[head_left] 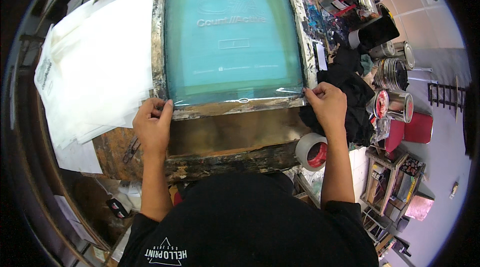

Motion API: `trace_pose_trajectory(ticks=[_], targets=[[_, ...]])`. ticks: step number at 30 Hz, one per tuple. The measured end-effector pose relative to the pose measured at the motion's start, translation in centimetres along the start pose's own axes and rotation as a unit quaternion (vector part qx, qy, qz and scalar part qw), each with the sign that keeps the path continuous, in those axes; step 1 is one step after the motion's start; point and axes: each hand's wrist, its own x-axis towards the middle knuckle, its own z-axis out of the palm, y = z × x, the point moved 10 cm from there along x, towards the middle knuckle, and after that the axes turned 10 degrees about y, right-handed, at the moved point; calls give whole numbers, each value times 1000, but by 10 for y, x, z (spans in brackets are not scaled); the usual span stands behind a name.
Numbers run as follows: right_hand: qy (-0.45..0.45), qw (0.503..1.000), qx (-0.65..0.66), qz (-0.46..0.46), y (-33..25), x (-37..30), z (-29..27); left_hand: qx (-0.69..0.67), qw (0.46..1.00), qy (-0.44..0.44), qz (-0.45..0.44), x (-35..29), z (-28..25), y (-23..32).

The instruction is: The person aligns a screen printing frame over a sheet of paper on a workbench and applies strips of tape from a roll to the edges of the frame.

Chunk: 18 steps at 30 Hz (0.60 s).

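A screen-printing frame (308,62) with a worn, ink-stained wooden border lies in front of me. Its teal mesh (235,59) carries lighter lettering and a small outlined box. Along the mesh's near edge runs a glossy clear strip (215,101) that looks like tape. My left hand (152,126) is closed at the strip's left end, thumb and fingers at the frame's near-left corner. At the opposite end my right hand (330,108) pinches near the near-right corner, thumb and forefinger together. How firmly each end is gripped is hard to see.
White sheets (100,67) are stacked left of the frame. A wide tape roll (311,152) stands by my right forearm. Black cloth (350,77) is heaped on the right, with several paint cans (390,74) beyond. A wooden shelf (385,182) is lower right.
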Motion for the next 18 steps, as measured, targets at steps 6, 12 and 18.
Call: trace_pose_trajectory(ticks=[6, 12, 18], targets=[[-7, 998, -54, -40, -9, 6, 3, 74, 996, -18, 36, 1, 4, 7], [-10, 995, -86, -55, -17, 6, 5, 123, 986, 9, 110, 0, 0, 27], [-6, 993, -98, -66, -21, 5, 7, 130, 982, 31, 135, -2, -2, 35]])
